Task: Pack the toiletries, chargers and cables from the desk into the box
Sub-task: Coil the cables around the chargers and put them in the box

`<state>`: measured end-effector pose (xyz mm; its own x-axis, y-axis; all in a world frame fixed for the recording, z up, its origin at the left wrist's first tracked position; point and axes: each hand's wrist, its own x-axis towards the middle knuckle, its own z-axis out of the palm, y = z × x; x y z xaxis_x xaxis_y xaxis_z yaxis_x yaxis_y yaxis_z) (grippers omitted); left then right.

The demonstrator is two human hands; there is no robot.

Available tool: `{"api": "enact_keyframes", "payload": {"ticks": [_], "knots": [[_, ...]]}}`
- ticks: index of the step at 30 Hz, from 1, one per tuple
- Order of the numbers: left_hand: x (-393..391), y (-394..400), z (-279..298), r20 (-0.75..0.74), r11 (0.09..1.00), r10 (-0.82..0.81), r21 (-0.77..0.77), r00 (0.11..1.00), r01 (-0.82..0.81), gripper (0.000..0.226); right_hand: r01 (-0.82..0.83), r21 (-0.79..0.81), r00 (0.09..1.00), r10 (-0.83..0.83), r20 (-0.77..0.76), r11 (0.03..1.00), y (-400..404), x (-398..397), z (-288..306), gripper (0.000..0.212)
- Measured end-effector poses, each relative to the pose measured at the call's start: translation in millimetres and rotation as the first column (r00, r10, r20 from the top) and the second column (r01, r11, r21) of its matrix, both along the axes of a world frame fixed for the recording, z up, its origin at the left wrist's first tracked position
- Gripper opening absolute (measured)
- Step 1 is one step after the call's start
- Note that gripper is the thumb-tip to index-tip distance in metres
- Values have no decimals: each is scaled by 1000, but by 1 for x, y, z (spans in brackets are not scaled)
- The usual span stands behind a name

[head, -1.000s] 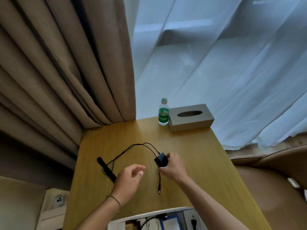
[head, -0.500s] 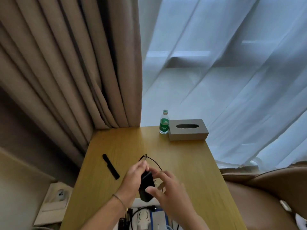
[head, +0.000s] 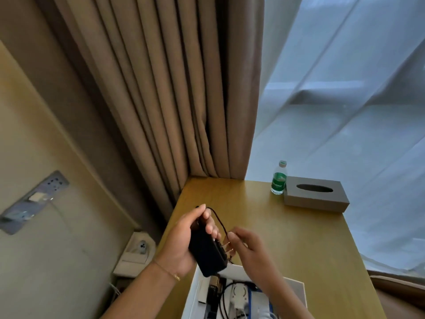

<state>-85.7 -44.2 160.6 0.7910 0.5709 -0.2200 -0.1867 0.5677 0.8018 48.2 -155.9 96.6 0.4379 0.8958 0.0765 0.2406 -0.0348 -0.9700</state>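
Since half a second earlier, both hands had carried the black charger (head: 208,252) back toward the near edge of the desk (head: 299,238), and it now hung just above the far rim of the white box (head: 296,287). The slim black object that had lain near the desk's left edge was no longer in view.

The left hand (head: 184,240) gripped the charger's body, thumb along the top and fingers curled round its side, with the metal prongs pointing right. The right hand (head: 249,249) pinched the thin black cable (head: 219,221) between fingertips, beside the prongs; the cable looped up over the left fingers.

The box sat at the near edge and already held cables and small items. A water bottle (head: 279,178) and a grey tissue box (head: 315,194) stood touching at the far right corner.

To finish well, the cable probably needed gathering into snug loops against the charger before lowering both together, so no end trailed over the rim.
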Motion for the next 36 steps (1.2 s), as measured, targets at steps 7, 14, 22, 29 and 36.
{"api": "enact_keyframes", "payload": {"ticks": [7,14,22,29,36], "knots": [[20,21,13,84,968,244,-87,966,-237,30,-10,-164,999,3,-44,986,11,-46,-6,25],[31,32,-6,-53,815,494,376,868,-441,31,-46,-162,997,36,-64,986,11,-62,20,19],[15,33,-25,-50,667,336,718,941,-200,36,-28,-144,998,19,-64,989,-2,-40,41,7],[-5,51,-17,-130,923,-152,336,980,188,27,242,24,970,-242,8,970,-4,13,42,17],[-19,53,4,154,947,-258,-157,954,281,27,573,-36,814,-562,149,819,-2,36,3,18]]}}
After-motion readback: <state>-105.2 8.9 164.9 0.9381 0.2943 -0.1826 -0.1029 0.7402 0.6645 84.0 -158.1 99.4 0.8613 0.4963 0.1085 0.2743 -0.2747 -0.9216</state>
